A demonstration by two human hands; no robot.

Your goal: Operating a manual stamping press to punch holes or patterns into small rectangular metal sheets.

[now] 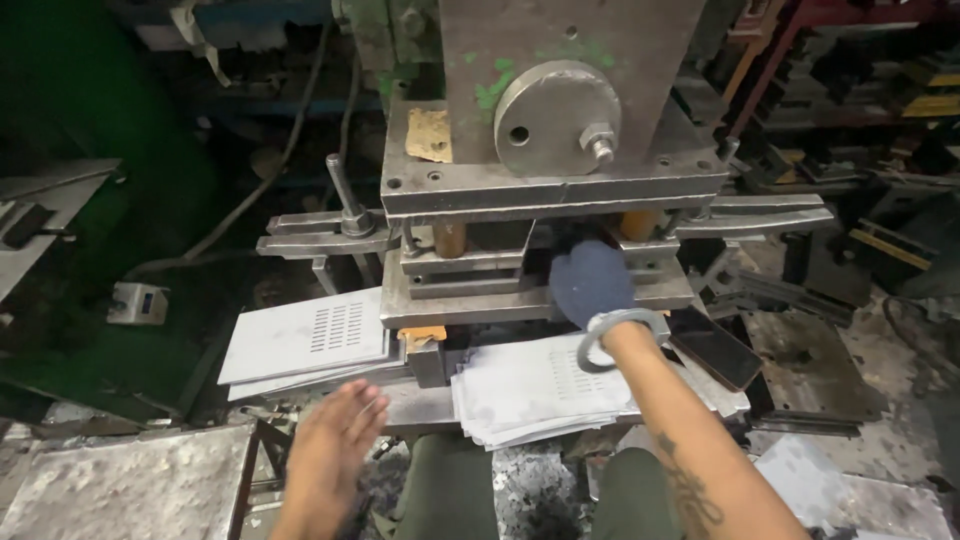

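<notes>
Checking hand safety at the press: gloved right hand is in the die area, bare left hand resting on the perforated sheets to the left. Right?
Not quite. In the head view the left hand is bare but hovers open below the left stack of perforated sheets, not resting on it. The rest holds: the right hand, in a dark blue glove, reaches into the press die.

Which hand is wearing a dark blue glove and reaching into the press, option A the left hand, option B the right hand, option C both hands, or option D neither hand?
B: the right hand wears the dark blue glove and reaches into the gap of the press, above a stack of perforated metal sheets, while the left hand is bare, open and held low, away from the press.
</notes>
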